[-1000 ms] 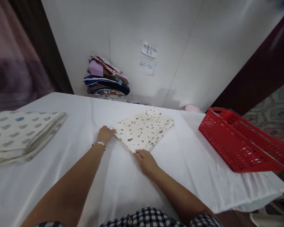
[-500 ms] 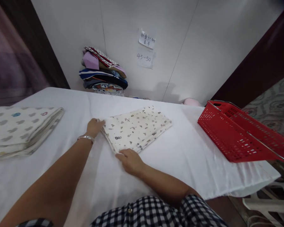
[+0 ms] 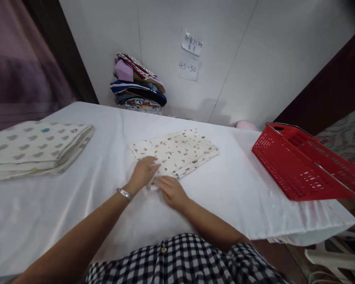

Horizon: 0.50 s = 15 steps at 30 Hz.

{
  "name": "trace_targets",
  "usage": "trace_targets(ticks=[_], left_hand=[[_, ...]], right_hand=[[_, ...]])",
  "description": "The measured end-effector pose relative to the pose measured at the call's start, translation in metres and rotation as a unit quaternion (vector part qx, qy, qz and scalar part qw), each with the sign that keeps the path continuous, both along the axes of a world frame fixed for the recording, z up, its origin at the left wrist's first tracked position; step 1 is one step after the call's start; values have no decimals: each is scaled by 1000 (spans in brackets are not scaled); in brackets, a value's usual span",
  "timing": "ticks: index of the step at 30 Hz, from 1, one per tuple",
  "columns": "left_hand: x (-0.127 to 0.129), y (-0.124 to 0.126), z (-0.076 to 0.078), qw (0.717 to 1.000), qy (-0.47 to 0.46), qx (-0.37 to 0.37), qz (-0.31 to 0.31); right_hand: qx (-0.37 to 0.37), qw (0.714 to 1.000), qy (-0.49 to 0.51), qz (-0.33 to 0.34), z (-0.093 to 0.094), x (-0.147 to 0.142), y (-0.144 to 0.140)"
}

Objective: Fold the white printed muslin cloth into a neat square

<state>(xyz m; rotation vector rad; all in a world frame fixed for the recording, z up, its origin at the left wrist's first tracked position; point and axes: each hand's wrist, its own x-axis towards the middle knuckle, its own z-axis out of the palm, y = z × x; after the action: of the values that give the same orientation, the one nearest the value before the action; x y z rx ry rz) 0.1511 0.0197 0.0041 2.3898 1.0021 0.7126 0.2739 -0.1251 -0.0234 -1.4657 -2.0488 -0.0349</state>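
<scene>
A person in a black-and-white checked shirt [image 3: 183, 258] leans over a white-covered worktop [image 3: 219, 205], 2 hands meeting at the near corner of a folded patterned cloth [image 3: 180, 152]. The right hand [image 3: 173, 192] lies just beside that crumpled corner, its fingers close together; whether they pinch the fabric cannot be told. The left hand [image 3: 142, 172], a silver bracelet [image 3: 124, 194] at its wrist, reaches over the near left edge, thumb and forefinger spread apart. The hands probably work so close together because the corner is loose there, while the rest of the cloth lies flat at the middle of the worktop.

To the left, a larger folded cloth with grey blotches [image 3: 35, 146] rests well apart, seemingly placed to leave the hands room. To the right, a red basket [image 3: 278, 169] with perforated walls and wire handles stands near the worktop's edge; its bottom is hidden, so any contents cannot be told.

Farther off, folded fabrics [image 3: 139, 86] are stacked against the wall [image 3: 225, 23], below and left of 2 paper notes, the lower [image 3: 189, 68] reading "45-50."
</scene>
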Motion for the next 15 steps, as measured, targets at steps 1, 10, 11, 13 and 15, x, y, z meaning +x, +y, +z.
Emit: trace_targets(ticks=[1, 10, 11, 13, 15], left_hand=[[2, -14, -2, 999, 5, -4, -41], [8, -59, -14, 986, 80, 73, -127], [8, -59, -15, 985, 84, 80, -125], [7, -60, -16, 984, 93, 95, -120], [7, -62, -17, 982, 104, 112, -113]], right_hand=[[13, 1000, 17, -22, 0, 13, -3], [43, 969, 88, -227, -8, 118, -12], [33, 972, 82, -219, -10, 121, -10], [12, 976, 73, -204, -14, 125, -6], [-4, 979, 71, -193, -19, 128, -2]])
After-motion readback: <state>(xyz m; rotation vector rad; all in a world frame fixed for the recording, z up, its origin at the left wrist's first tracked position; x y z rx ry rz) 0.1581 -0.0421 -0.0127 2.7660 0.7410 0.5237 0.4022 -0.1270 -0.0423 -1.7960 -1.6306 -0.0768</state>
